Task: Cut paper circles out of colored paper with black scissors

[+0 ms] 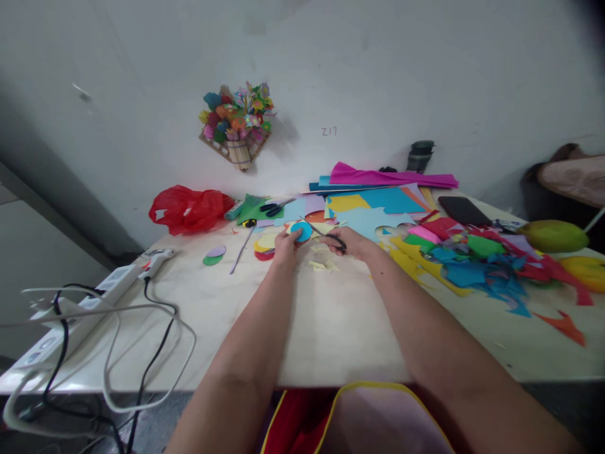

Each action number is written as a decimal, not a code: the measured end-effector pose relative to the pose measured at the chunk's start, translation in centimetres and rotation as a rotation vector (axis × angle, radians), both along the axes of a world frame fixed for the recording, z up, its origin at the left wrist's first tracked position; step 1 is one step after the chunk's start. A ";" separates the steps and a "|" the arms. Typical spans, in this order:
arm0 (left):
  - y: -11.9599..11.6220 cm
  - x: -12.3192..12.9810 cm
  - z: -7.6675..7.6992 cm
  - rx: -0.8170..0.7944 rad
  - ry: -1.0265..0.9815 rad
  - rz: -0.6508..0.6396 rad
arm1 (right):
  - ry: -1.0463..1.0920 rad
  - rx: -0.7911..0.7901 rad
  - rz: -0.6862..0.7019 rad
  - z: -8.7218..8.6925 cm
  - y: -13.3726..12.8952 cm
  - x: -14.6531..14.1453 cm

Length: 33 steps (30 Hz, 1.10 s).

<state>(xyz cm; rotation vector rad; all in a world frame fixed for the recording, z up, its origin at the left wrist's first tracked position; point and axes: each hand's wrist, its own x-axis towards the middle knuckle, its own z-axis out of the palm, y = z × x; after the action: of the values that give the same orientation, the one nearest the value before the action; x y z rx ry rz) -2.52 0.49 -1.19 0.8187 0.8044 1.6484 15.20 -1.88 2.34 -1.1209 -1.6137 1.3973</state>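
Between the fingers of my left hand (286, 243) is a blue paper circle (302, 231), with paler yellow paper at its edge. My right hand (344, 241) grips dark-handled scissors (334, 238), their blades pointing left toward the circle; I cannot tell whether the blades touch it. Just left of my left hand lie yellow and red paper circles (265, 244), partly hidden by it. Pale yellow paper scraps (324, 261) are scattered on the table below the scissors. Farther left rest a purple circle and a green circle (213, 260), overlapping.
A red plastic bag (189, 209) and second scissors (274, 208) lie at the back. Coloured sheets (378, 202) sit behind my hands. Paper offcuts (486, 265), a black phone-like slab (463, 210) and a greenish fruit (554, 235) are right. A power strip (89, 306) with loose cables lies left.
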 end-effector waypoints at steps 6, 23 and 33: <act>0.0 0.1 0.0 -0.008 -0.012 0.015 | 0.011 -0.001 0.003 -0.4 0.4 0.1; 0.0 0.0 0.1 -0.037 -0.031 0.039 | 0.026 -0.037 -0.006 -0.3 0.3 -0.1; -0.1 0.1 0.2 -0.062 -0.038 0.049 | 0.050 -0.081 -0.009 -0.3 0.3 -0.3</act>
<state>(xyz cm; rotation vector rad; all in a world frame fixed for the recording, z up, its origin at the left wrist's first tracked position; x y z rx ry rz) -2.37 0.35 -1.02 0.7275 0.8506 1.6684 14.92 -1.62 2.04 -1.1293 -1.5274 1.4851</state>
